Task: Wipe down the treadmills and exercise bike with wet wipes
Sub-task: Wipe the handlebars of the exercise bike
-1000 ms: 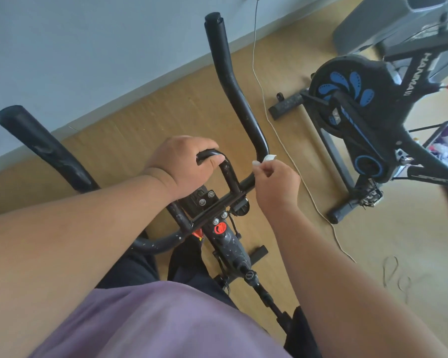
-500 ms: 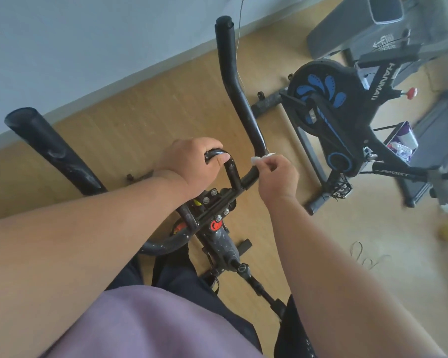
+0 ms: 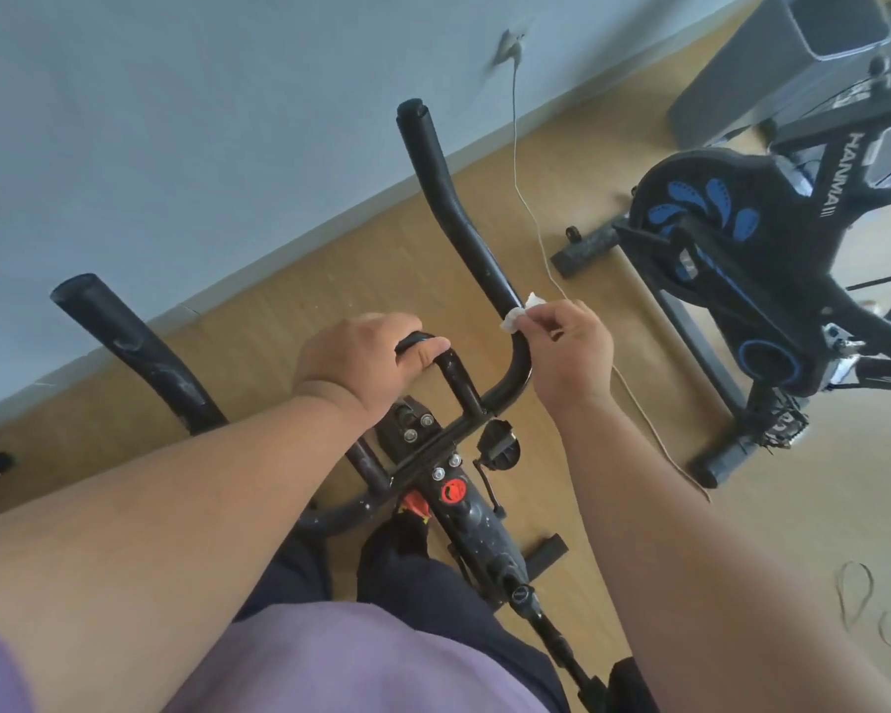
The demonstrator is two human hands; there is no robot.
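Observation:
I look down on a black exercise bike's handlebars, with two long prongs reaching toward the wall. My left hand grips the small inner loop grip at the centre. My right hand pinches a crumpled white wet wipe and holds it against the right handlebar prong, just above its bend. The bike's stem with bolts and a red knob sits below the hands.
A second black and blue exercise bike stands on the wooden floor to the right. A grey treadmill is at the top right. A thin white cord runs down from the wall. Rubber bands lie on the floor.
My right hand has slid the wipe a little up the right prong. The left hand keeps its grip. The camera view shifted slightly.

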